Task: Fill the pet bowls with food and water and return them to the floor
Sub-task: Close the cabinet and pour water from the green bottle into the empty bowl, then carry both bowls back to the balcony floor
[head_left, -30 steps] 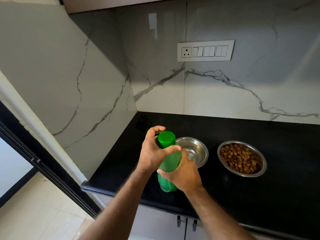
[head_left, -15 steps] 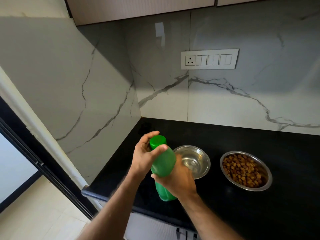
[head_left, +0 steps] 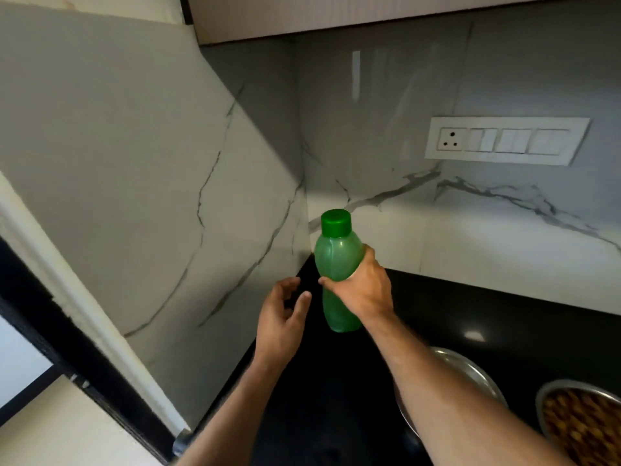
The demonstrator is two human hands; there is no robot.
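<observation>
A green plastic bottle (head_left: pixel 337 260) with its green cap on stands upright near the back left corner of the black counter (head_left: pixel 504 324). My right hand (head_left: pixel 361 287) grips its middle. My left hand (head_left: pixel 280 317) hovers just left of the bottle with loosely curled fingers, holding nothing. A steel bowl (head_left: pixel 470 371) sits at the lower right, partly hidden by my right forearm; its contents are hard to see. A second steel bowl (head_left: pixel 584 422) with brown kibble is cut off at the bottom right corner.
Marble-look walls meet in the corner behind the bottle. A white switch panel (head_left: pixel 504 141) is on the back wall, a cabinet overhead. The counter's front left edge drops to a pale floor (head_left: pixel 50 428) beside a dark door frame.
My left hand has come off the cap and dropped away. My right hand has carried the bottle toward the back corner. The view has swung up and left, pushing the bowls to the lower right.
</observation>
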